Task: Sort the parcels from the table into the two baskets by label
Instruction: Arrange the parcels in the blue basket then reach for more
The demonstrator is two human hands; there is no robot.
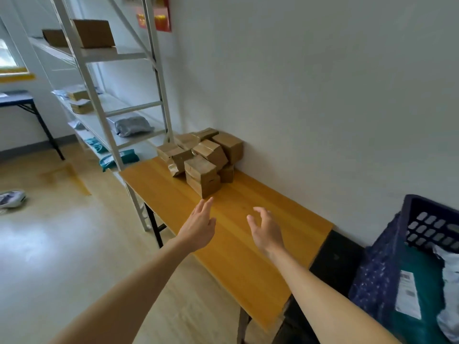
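A heap of several brown cardboard parcels (pixel 202 158) lies at the far end of the yellow wooden table (pixel 231 256), against the wall. My left hand (pixel 198 225) stretches over the table with straight fingers, its tips just short of the nearest parcel (pixel 201 180). My right hand (pixel 267 230) hovers beside it with fingers loosely curled, holding nothing. A dark blue basket (pixel 419 219) stands at the right edge of the view, with a teal bag bearing a white label (pixel 407 296) and a white bag inside. Only one basket is in view.
A white metal shelf rack (pixel 99 115) stands left of the table, holding cardboard boxes, a grey bag and teal bags. A blue folding table (pixel 22 100) sits far left. A shoe (pixel 12 198) lies on the pale floor. The wall runs along the table's right side.
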